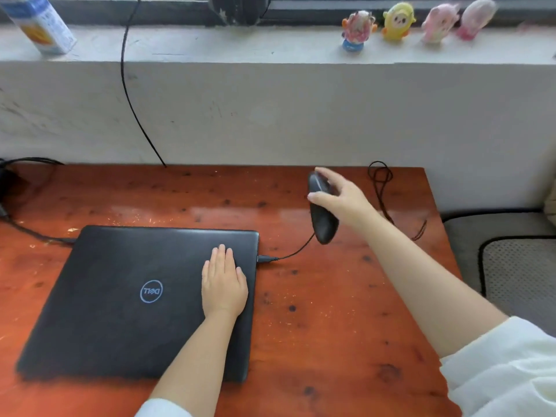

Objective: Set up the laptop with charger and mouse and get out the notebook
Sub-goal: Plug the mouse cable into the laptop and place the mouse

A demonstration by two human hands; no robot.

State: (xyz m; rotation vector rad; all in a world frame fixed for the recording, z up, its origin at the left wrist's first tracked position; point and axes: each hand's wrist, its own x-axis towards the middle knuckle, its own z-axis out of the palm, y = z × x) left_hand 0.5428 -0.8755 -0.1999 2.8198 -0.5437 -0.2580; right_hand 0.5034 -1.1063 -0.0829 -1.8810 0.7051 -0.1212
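**Holding the mouse up while the laptop sits closed**

Gripping a black wired mouse [321,212], the right hand [346,200] has it lifted off the reddish wooden worktop [331,311], tilted on its side, fingers curled round it. The mouse cable [296,249] runs down to a plug in the right edge of the closed black Dell laptop [135,299]. The left hand [224,284] lies flat and open on the lid, holding nothing. Another cable [33,233] meets the laptop's back left corner. Four little toy figures [400,22] stand along the windowsill [210,46].
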